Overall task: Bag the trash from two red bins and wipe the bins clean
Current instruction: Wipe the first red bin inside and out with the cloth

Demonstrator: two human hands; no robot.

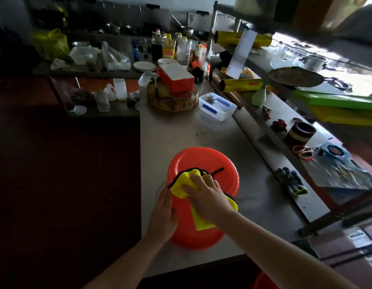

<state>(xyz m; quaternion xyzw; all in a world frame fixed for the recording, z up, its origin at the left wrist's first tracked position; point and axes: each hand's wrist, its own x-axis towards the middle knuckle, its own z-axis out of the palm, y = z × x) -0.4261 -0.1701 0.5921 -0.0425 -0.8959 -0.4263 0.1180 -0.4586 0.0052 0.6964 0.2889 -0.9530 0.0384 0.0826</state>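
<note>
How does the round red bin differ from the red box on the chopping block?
The round red bin is circular, the red box rectangular. The bin lies flat on the counter; the box sits tilted on the chopping block. The left hand and right hand, holding a yellow cloth, touch the bin; neither touches the box. Both are red.

Red bin point(203, 161) bottom-up on counter point(181, 130); yellow cloth point(182, 184) across base.

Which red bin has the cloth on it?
The round red bin under the right hand and yellow cloth; the rectangular red bin sits on the wooden block.
</note>
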